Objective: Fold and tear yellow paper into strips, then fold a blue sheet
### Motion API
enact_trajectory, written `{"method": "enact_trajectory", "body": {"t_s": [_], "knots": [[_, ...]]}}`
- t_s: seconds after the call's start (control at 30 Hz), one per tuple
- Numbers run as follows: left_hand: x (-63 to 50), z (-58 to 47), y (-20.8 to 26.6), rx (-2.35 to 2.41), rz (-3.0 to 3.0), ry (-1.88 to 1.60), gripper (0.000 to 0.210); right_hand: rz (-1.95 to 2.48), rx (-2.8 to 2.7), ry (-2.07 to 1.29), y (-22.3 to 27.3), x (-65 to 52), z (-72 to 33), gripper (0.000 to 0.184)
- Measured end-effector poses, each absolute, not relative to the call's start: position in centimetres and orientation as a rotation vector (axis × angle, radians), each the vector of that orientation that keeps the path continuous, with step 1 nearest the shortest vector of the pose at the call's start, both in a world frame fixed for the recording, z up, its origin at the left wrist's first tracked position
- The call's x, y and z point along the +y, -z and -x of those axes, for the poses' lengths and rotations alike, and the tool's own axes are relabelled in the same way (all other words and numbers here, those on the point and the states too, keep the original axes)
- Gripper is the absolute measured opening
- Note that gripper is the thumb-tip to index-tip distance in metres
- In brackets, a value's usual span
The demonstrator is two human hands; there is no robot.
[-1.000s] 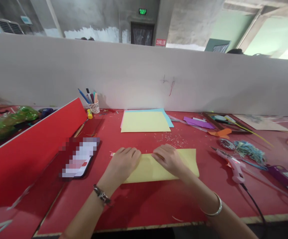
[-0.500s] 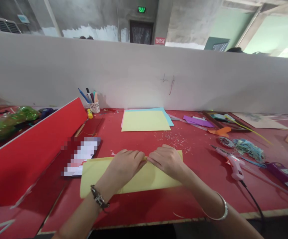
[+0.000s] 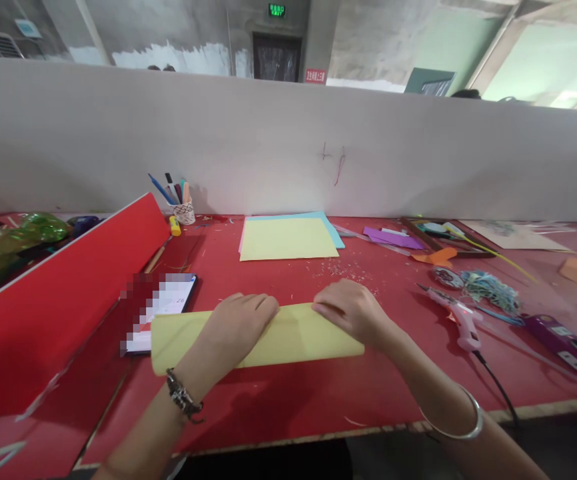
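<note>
A folded sheet of yellow paper (image 3: 293, 337) stretches crosswise over the red tabletop, its loop of a curved fold toward me. Along its far edge, left of the middle, my left hand (image 3: 241, 327) grips with fingers curled over. My right hand (image 3: 351, 310) pinches the same edge farther right; its fingertips are partly hidden behind the knuckles. The paper's left end lies over the near part of a phone (image 3: 176, 297). Beyond the hands rests a stack of coloured sheets, a yellow sheet (image 3: 288, 240) on top and a blue sheet (image 3: 324, 223) under it.
A pink hot glue gun (image 3: 461, 320), a bundle of yarn (image 3: 488, 290) and a purple power strip (image 3: 563, 343) lie at right. At left a red board (image 3: 78, 300) leans near a pen cup (image 3: 183, 212). A white partition (image 3: 248, 147) closes the back.
My right hand has slid right along the paper's far edge, away from my left hand. The left hand still holds its part, and the fold looks narrower.
</note>
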State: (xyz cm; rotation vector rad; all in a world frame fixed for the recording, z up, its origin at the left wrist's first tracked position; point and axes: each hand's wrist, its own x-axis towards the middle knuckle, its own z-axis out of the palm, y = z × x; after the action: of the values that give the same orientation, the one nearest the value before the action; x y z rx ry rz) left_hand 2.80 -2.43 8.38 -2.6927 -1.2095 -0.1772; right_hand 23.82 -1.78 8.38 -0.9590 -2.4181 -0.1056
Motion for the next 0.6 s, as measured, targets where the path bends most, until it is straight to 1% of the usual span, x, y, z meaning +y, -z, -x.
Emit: {"method": "enact_trajectory", "body": {"t_s": [0.17,0.3,0.4,0.43,0.5,0.6], "knots": [[-2.4,-2.6,-8.1,-1.165,2.691,0.23,0.013,1.065,-2.333,-0.105,-8.7,-2.0,-23.8,0.03],[-2.5,-2.2,-8.5,-1.19,2.706,0.217,0.015,1.191,-2.186,-0.394,-8.9,-2.3,-23.9,0.019],[-2.7,-1.7,-8.8,-1.238,2.725,0.264,0.021,1.247,-1.947,-0.524,-8.7,-2.5,-24.2,0.01],[-2.7,-1.5,-8.8,-1.258,2.728,0.295,0.023,1.254,-1.872,-0.57,-8.6,-2.6,-24.3,0.012],[-2.8,-1.1,-8.7,-1.288,2.715,0.359,0.027,1.263,-1.747,-0.695,-8.3,-2.7,-24.3,0.023],[-3.1,-0.7,-8.4,-1.245,2.683,0.443,0.032,1.273,-1.606,-0.911,-8.1,-2.9,-24.0,0.025]]}}
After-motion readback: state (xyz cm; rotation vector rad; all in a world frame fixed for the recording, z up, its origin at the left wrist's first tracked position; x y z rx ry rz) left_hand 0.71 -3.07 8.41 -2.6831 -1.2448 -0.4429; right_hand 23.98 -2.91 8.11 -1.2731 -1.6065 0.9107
